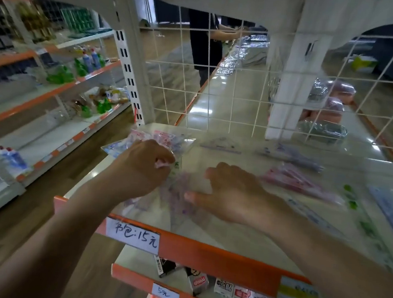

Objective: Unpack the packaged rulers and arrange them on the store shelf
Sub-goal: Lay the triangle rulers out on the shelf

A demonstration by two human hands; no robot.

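Your beige shelf board [242, 158] with its orange front lip [216, 254] carries a purple translucent ruler set [181, 195] at centre, seemingly in clear wrap. Clear plastic packets printed pink and blue [160, 137] lie at 10 o'clock, a clear set square [220, 144] at 12, a purple ruler bundle [295, 157] at 1 and a pink ruler bundle [300, 183] at 2. A white handwritten price label [133, 235] is on the lip at 7.

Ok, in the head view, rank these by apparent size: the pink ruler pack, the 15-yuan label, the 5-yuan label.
1. pink ruler pack
2. 15-yuan label
3. 5-yuan label
Both labels sit nearer the camera than the pack, so true sizes stay unsure.
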